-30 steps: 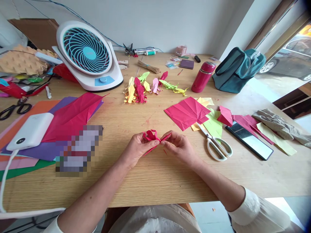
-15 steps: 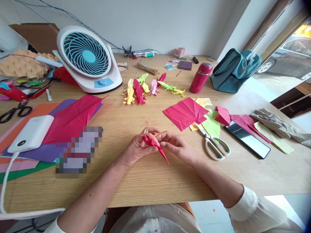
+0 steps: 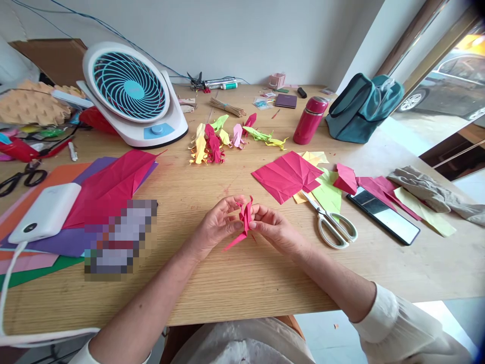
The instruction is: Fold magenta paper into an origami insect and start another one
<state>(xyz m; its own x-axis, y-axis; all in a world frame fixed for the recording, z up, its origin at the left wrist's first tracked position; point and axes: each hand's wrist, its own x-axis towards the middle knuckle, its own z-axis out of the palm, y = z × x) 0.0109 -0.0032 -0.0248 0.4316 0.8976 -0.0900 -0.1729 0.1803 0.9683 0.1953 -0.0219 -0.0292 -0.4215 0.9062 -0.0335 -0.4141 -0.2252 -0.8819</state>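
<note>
A small folded figure of red paper point(image 3: 246, 216) is pinched between both hands, just above the near part of the table point(image 3: 235, 288). My left hand point(image 3: 219, 226) is closed on its left side, thumb in front. My right hand point(image 3: 273, 227) grips the right side with thumb and fingertips. One thin red point of the figure slants down to the left, and narrow tips stick up at the top. Right of my right hand lie white-handled scissors point(image 3: 335, 225), their blades by a creased red paper sheet point(image 3: 288, 176). Farther back sits a cluster of finished folded paper figures point(image 3: 214, 144).
A fan point(image 3: 132, 96) stands back left. Coloured paper sheets point(image 3: 81, 235), a white power bank point(image 3: 45, 212) and a pixelated item point(image 3: 121, 237) lie left. To the right are a phone point(image 3: 382, 215), a red flask point(image 3: 310, 120), a teal bag point(image 3: 359, 108) and grey cloth point(image 3: 435, 194).
The red paper figure has been turned in my hands: its long point, aimed down to the right before, now aims down to the left. My right fingers have shifted onto its right side.
</note>
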